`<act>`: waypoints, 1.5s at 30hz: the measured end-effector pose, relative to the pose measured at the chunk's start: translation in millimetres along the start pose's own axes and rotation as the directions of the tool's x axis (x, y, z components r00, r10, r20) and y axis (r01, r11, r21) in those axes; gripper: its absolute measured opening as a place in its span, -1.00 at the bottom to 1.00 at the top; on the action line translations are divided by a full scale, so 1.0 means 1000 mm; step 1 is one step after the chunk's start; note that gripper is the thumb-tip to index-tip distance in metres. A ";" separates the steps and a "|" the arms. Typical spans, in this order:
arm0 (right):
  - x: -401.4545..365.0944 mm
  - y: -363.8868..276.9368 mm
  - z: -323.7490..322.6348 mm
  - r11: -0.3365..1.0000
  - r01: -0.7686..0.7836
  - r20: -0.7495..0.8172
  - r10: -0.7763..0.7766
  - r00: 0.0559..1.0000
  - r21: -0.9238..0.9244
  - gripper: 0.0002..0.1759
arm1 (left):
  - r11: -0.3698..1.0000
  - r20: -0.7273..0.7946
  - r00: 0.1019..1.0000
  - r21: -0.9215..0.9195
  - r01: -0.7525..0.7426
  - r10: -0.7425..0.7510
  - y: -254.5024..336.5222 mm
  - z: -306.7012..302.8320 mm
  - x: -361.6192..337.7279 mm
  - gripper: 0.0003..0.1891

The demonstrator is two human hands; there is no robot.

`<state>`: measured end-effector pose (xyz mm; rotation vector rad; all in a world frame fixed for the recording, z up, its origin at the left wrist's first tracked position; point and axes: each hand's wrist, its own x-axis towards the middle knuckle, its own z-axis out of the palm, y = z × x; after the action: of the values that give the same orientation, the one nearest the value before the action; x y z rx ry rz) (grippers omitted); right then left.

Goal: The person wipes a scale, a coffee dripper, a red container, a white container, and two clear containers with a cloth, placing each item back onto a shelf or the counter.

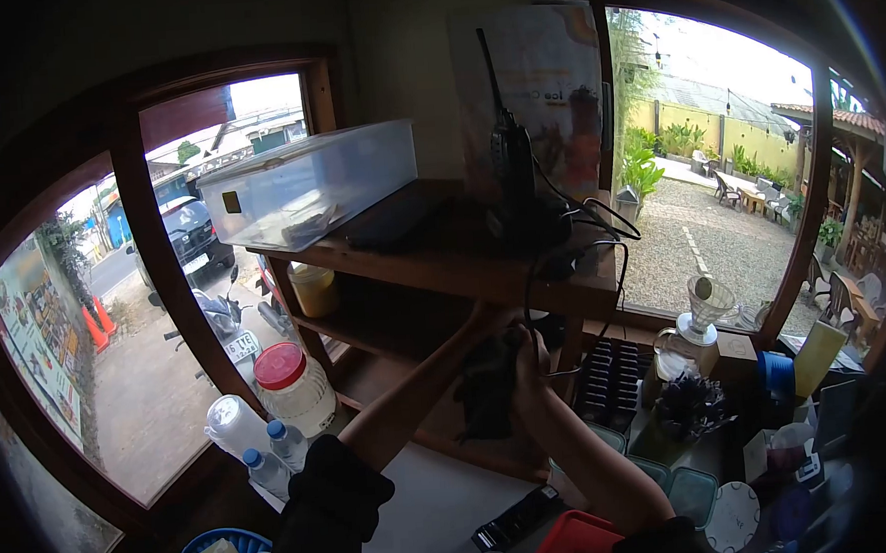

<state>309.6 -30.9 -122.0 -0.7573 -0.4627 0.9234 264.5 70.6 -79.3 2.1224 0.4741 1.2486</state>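
My right hand (528,367) is closed around a black cloth-like thing (487,386) that hangs down in front of the wooden shelf. Its exact kind is too dark to make out. My left hand (489,317) reaches in under the edge of the shelf's top board (402,264), just above the black thing. Its fingers are hidden in shadow. A black cable (526,294) runs down from the top board close to my right hand. Above, a walkie-talkie (513,158) stands upright on the board.
A clear plastic box (318,183) sits on the shelf's left. A red-lidded jar (294,389) and water bottles (267,473) stand at lower left. Below are a black handheld device (516,518) and a red tray (575,542). A glass dripper (710,303) stands at right.
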 end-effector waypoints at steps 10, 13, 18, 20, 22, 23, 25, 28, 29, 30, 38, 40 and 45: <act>0.005 0.005 0.001 0.995 0.059 0.106 -0.066 0.992 0.075 -0.70 | 0.993 0.172 0.980 -0.048 0.110 -0.100 0.007 -0.012 0.002 -0.52; 0.007 0.005 0.005 0.998 0.063 0.120 -0.064 0.991 0.016 -0.70 | 0.991 0.183 0.977 -0.055 0.118 -0.106 0.007 -0.013 0.003 -0.53; 0.011 0.000 0.004 0.993 0.110 0.153 -0.116 0.981 0.048 -0.73 | 0.991 0.174 0.980 -0.070 0.112 -0.099 0.005 -0.009 0.005 -0.54; 0.017 0.000 -0.002 0.983 0.182 0.161 -0.182 0.970 0.014 -0.74 | 0.991 0.172 0.980 -0.077 0.112 -0.097 0.004 -0.008 0.006 -0.55; -0.005 -0.025 0.012 0.988 0.152 0.110 -0.148 0.983 -0.034 -0.74 | 0.991 0.172 0.981 -0.084 0.106 -0.091 0.004 -0.006 0.007 -0.56; -0.014 -0.034 0.018 0.989 0.135 0.086 -0.130 0.988 -0.058 -0.75 | 0.991 0.172 0.981 -0.087 0.106 -0.090 0.004 -0.006 0.008 -0.56; -0.014 -0.034 0.022 0.989 0.149 0.077 -0.148 0.986 -0.006 -0.76 | 0.990 0.171 0.981 -0.091 0.105 -0.089 0.004 -0.005 0.008 -0.57; 0.000 -0.020 0.012 0.991 0.136 0.104 -0.136 0.985 0.008 -0.77 | 0.989 0.179 0.980 -0.100 0.108 -0.089 0.006 -0.004 0.009 -0.57; 0.007 -0.012 0.006 0.992 0.125 0.119 -0.125 0.985 0.003 -0.76 | 0.989 0.185 0.979 -0.101 0.107 -0.087 0.006 -0.004 0.010 -0.58; 0.006 -0.011 0.006 0.995 0.102 0.106 -0.102 0.989 0.012 -0.76 | 0.989 0.189 0.978 -0.100 0.110 -0.090 0.008 -0.004 0.010 -0.58; 0.020 0.003 -0.002 0.996 0.049 0.155 -0.059 0.986 0.069 -0.79 | 0.978 0.278 0.950 -0.107 0.177 -0.142 0.046 -0.031 -0.003 -0.61; -0.007 -0.017 0.015 0.999 0.039 0.199 -0.043 0.979 0.025 -0.76 | 0.980 0.297 0.947 -0.116 0.161 -0.121 0.053 -0.046 -0.018 -0.61; -0.079 -0.052 0.054 0.946 0.191 0.281 -0.115 0.953 -0.260 -0.72 | 0.984 0.155 0.979 0.099 -0.148 0.132 0.094 -0.090 -0.087 -0.45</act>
<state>259.8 -96.5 -50.7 -0.8489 -0.8920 0.8207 142.7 -20.7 -40.4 2.3570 0.3397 1.1530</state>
